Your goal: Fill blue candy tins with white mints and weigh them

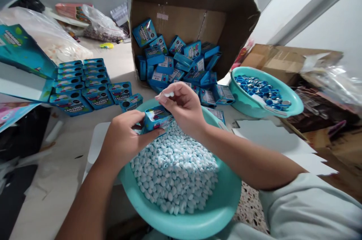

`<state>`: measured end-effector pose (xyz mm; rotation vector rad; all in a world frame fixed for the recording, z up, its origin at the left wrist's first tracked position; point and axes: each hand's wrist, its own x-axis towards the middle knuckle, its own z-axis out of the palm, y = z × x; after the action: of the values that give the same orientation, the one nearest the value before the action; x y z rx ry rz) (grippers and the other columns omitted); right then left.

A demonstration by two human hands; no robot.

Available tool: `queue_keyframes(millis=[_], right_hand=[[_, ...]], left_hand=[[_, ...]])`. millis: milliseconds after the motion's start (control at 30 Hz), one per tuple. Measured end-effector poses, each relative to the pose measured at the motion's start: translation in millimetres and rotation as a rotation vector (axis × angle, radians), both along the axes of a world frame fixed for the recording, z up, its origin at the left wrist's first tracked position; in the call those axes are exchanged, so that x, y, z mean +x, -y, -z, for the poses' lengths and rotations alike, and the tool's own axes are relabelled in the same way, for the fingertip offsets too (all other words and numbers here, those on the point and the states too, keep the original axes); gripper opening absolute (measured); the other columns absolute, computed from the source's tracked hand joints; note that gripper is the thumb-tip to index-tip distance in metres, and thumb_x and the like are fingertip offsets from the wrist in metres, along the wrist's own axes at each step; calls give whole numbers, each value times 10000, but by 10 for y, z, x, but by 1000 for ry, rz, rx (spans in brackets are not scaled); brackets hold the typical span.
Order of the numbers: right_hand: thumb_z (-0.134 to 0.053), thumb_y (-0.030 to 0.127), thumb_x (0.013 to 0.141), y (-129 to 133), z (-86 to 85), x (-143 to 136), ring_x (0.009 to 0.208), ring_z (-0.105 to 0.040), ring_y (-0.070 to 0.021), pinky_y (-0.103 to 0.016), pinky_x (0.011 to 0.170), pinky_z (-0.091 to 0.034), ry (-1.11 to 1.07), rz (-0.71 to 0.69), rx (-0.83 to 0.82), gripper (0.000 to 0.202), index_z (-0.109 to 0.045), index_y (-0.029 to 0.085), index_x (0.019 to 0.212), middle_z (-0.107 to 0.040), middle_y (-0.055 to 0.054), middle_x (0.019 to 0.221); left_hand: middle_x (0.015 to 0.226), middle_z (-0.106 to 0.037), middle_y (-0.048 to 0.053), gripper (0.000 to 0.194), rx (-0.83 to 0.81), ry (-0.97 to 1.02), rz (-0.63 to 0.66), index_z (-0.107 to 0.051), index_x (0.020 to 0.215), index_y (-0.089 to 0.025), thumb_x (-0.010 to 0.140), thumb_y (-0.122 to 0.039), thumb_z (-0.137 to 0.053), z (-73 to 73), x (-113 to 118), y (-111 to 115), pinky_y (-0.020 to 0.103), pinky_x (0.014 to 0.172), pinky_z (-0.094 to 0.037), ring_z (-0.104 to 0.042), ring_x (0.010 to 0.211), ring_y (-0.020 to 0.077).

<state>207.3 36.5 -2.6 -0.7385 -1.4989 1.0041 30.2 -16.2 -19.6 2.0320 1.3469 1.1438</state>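
My left hand [127,134] is wrapped round a small blue candy box [156,118] with printed lettering, held tilted over the basin. Just above that box, my right hand [183,106] pinches a few pale candies [169,94] between thumb and fingers. Below both hands, a large turquoise basin [203,225] holds a heap of pale blue and white candies [175,172]. My right fingers hide part of the box's far end.
A big cardboard carton [186,10] lies open toward me with many blue boxes [177,61] spilling out. Boxes in rows [73,102] stand at left beside an open display box [25,49]. At right, a turquoise bowl [240,98] holds small blue pieces. White card sheets [271,140] lie below it.
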Motion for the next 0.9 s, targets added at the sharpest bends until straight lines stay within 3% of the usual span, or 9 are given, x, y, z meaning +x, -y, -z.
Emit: queue_keyframes(millis=[167,600,767,900], right_hand=[[-776,520,842,10,54,-26,739,-627,-118,-285,711,-541,2,-10,16,356,-590,217,872,-650,7,821],[-669,539,935,46,-105,42,804,-716,-160,-326,777,-589,-43,-118,150,330,-670,213,881,-727,-11,806],[-645,477,971,17,-80,50,713,-702,-132,-276,653,-570,-59,-67,236,275,-671,212,905,-723,0,761],[-644,533,955,8,-80,72,655,-678,-126,-264,600,-554,-66,-22,201,317,-664,216,946,-714,8,727]], left_hand=[[652,-562,-38,362,51,-16,-1,-592,675,-189,833,-457,-777,-11,2,7,255,586,-414,-565,631,124],[698,-578,-30,299,159,-93,4,-581,709,-196,866,-382,-755,-58,19,3,238,588,-397,-549,640,122],[696,-578,-26,321,173,-86,29,-556,688,-196,863,-377,-755,-56,25,5,242,583,-390,-548,641,123],[699,-580,-24,330,146,-84,12,-545,681,-198,861,-382,-751,-64,31,5,244,584,-393,-552,644,125]])
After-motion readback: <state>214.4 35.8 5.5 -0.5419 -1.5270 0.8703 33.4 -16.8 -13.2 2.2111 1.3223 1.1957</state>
